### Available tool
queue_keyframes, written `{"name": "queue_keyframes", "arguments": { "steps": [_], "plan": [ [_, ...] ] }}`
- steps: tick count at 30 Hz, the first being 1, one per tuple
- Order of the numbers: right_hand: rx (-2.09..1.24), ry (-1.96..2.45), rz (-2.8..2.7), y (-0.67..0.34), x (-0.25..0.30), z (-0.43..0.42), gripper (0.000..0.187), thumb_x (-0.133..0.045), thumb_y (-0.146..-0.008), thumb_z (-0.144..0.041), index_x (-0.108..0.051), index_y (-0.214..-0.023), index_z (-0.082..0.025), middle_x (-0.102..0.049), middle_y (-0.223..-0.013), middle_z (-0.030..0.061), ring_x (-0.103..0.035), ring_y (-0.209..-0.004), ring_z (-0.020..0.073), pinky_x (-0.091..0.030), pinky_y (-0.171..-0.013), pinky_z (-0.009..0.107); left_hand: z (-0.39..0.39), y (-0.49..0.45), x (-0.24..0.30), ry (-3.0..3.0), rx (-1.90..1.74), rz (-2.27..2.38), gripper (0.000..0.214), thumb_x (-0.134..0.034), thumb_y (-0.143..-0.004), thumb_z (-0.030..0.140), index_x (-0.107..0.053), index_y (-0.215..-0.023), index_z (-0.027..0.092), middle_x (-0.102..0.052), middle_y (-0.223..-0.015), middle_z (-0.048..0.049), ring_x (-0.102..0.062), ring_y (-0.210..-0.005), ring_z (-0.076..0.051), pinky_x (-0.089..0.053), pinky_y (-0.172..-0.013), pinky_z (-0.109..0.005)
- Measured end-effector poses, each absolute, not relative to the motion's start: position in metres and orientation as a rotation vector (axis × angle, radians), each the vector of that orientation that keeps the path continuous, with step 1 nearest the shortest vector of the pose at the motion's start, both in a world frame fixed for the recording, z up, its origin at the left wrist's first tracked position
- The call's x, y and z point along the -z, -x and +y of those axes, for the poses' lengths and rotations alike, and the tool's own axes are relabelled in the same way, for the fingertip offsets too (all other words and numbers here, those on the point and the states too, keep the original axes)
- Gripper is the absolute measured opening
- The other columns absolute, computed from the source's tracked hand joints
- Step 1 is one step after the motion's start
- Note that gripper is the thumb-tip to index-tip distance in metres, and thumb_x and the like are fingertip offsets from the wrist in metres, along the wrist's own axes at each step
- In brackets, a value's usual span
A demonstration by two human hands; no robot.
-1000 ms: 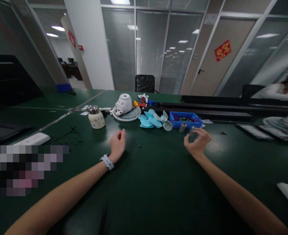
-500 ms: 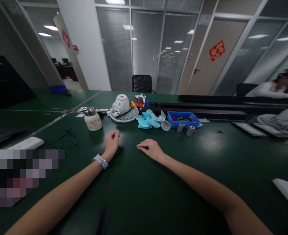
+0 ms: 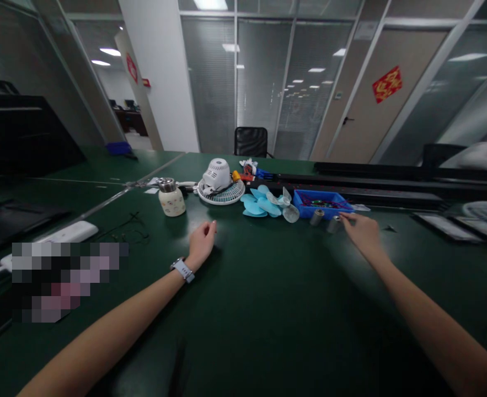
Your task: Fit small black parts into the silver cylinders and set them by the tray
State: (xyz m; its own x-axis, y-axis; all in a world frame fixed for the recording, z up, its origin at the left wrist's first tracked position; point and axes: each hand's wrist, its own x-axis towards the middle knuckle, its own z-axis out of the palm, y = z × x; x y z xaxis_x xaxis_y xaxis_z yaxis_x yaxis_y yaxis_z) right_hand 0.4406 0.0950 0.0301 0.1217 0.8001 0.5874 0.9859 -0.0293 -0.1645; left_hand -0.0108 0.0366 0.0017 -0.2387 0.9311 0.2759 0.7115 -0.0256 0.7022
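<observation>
My left hand [image 3: 202, 241] rests on its edge on the green table [image 3: 268, 309], fingers loosely curled with nothing visible in them; a watch sits on that wrist. My right hand [image 3: 361, 229] reaches forward, palm down and fingers stretched out. Its fingertips are at a small metal cylinder [image 3: 333, 224]. A second metal cylinder [image 3: 316, 216] stands just to the left of the first. Behind them is a blue tray [image 3: 305, 196] with small parts.
Light blue fan blades [image 3: 260, 205], a white fan motor on its grille [image 3: 218, 182] and a cream jar with a metal lid [image 3: 172, 199] stand at the back. A white flat device [image 3: 67, 232] and thin cables lie at the left. Another person sits far right.
My right hand went from the cylinders to the table's middle near a tiny dark part, then back right to the cylinders. The left hand stayed put. The view shifted slightly.
</observation>
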Motion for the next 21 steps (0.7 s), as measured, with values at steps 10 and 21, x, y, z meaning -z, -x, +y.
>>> {"name": "queue_keyframes", "arguments": {
  "steps": [10, 21],
  "plan": [
    [0.407, 1.939, -1.727, -0.450, -0.022, 0.107, 0.030, -0.060, -0.084, -0.035, -0.077, -0.104, -0.020, -0.074, -0.083, 0.0132, -0.059, -0.061, 0.0229, -0.037, -0.058, 0.032, -0.031, 0.087, -0.038, -2.067, -0.887, 2.288, 0.020, -0.062, -0.082, 0.040, -0.069, -0.096, 0.027, -0.069, -0.110, -0.0061, -0.056, -0.110, -0.030, -0.036, -0.097, -0.043],
    [0.409, 1.999, -1.619, -0.453, -0.010, 0.116, 0.033, -0.063, -0.081, -0.037, -0.075, -0.108, -0.022, -0.075, -0.084, 0.0129, -0.058, -0.058, 0.0233, -0.034, -0.053, 0.031, -0.098, 0.264, -0.067, -0.874, -0.488, 3.209, 0.064, -0.057, -0.071, 0.069, -0.062, -0.110, 0.019, -0.062, -0.121, -0.0196, -0.049, -0.115, -0.049, -0.040, -0.084, -0.065]
  ]
}}
